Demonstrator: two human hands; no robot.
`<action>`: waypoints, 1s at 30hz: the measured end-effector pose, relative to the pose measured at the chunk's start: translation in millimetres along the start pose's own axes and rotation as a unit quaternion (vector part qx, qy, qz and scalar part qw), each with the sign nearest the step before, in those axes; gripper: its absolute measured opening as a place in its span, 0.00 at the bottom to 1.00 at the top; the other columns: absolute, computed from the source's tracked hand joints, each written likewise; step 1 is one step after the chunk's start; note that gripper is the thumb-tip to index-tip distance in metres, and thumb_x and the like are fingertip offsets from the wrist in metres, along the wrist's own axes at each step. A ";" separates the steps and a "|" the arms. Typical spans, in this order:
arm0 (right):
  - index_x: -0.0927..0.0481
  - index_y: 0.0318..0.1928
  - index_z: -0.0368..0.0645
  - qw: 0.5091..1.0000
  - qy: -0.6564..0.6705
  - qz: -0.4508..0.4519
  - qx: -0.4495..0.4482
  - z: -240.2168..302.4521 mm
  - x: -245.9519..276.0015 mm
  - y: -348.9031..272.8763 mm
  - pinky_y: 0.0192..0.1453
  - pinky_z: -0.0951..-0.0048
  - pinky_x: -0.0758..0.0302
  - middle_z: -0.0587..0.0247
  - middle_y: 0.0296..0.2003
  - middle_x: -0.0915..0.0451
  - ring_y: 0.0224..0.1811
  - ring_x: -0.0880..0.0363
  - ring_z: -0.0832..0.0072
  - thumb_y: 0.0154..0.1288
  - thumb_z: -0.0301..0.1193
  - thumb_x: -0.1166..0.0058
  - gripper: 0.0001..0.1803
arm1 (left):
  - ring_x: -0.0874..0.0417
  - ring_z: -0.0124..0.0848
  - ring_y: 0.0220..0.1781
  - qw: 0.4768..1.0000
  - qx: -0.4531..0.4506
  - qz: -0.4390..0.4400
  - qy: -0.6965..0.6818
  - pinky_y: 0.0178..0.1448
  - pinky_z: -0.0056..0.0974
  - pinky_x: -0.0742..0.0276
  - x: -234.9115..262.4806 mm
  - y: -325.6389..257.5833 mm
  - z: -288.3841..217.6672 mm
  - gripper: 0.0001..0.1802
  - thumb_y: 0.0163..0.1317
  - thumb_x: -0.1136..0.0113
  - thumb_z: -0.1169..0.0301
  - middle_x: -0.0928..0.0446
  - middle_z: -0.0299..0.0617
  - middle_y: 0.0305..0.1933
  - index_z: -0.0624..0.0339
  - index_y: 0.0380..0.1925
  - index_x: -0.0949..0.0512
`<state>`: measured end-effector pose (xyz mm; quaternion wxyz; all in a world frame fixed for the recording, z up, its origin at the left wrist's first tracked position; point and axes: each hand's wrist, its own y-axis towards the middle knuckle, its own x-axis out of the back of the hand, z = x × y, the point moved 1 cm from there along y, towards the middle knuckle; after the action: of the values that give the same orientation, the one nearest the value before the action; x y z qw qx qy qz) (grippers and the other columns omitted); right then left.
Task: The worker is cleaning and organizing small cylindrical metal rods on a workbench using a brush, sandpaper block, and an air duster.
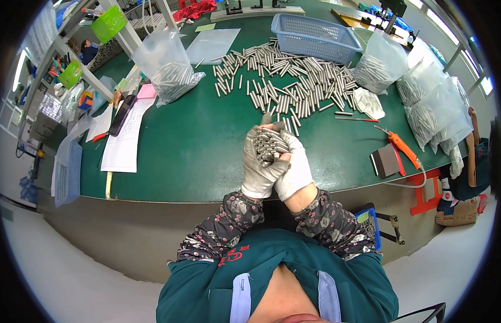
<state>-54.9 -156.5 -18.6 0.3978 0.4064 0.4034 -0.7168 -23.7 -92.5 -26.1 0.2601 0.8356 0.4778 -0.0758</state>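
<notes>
Both my hands wear white-grey gloves with bare fingertips. Between them is a bundle of short metal pins (268,146), its ends facing up toward me. My left hand (255,169) wraps the bundle's left side. From the right, my right hand (297,164) closes around the same bundle, its thumb near the pin ends. The hands meet above the front part of the green table (196,156). Just beyond them spreads a heap of loose metal pins (309,81), some lying close to my fingers.
Behind the heap stands a blue plastic basket (315,35). Bags of pins lie at left (172,75) and right (431,107). An orange-handled tool (404,145) rests near a dark block (387,160). Papers (124,145) lie left; a blue bin (371,229) sits below the edge.
</notes>
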 end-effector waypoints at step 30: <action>0.26 0.42 0.39 0.666 -0.711 -0.030 0.226 21.7 27.4 8.5 0.42 0.64 0.27 0.50 0.36 0.22 0.39 0.23 0.57 0.66 0.34 0.58 0.12 | 0.25 0.21 0.41 0.993 0.106 0.049 -0.028 0.47 0.28 0.26 32.2 17.9 16.6 0.30 0.41 0.31 0.83 0.29 0.33 0.41 0.58 0.45 0.34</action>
<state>-62.6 -185.7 -38.1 0.4380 -0.1612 -0.1639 -0.8691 10.5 -83.8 -45.8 0.1866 0.8787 0.4177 -0.1366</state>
